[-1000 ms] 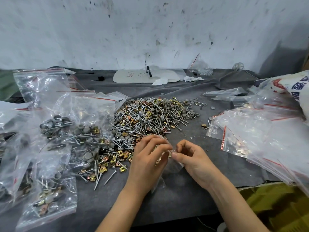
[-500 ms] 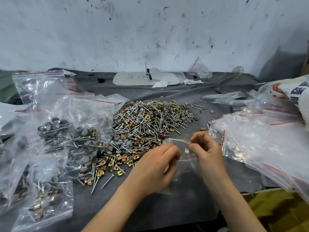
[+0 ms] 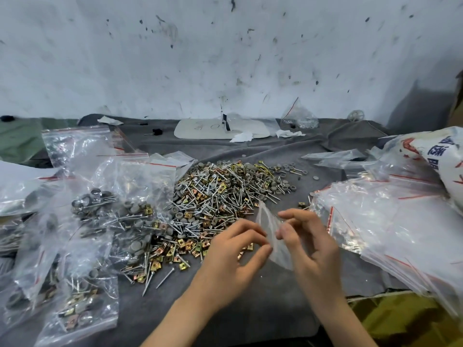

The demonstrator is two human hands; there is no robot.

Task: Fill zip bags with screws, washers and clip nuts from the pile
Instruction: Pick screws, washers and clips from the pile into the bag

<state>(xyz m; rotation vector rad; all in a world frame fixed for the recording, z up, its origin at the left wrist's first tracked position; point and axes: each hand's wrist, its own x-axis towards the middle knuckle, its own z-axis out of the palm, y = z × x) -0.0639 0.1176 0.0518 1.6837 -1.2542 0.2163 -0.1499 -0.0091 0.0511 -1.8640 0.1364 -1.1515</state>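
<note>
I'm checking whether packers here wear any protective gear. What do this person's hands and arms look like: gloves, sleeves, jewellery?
Nothing is worn. The left hand and right hand are bare, with no gloves, rings or tape visible. The left forearm and right forearm are bare down to the bottom edge of the picture, with no sleeve, watch or bracelet in view.

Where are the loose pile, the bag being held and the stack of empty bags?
pile (image 3: 220,196): head view, middle of the heap.
held bag (image 3: 267,217): head view, its clear upper film.
empty bags (image 3: 390,221): head view, top of the stack.
</note>
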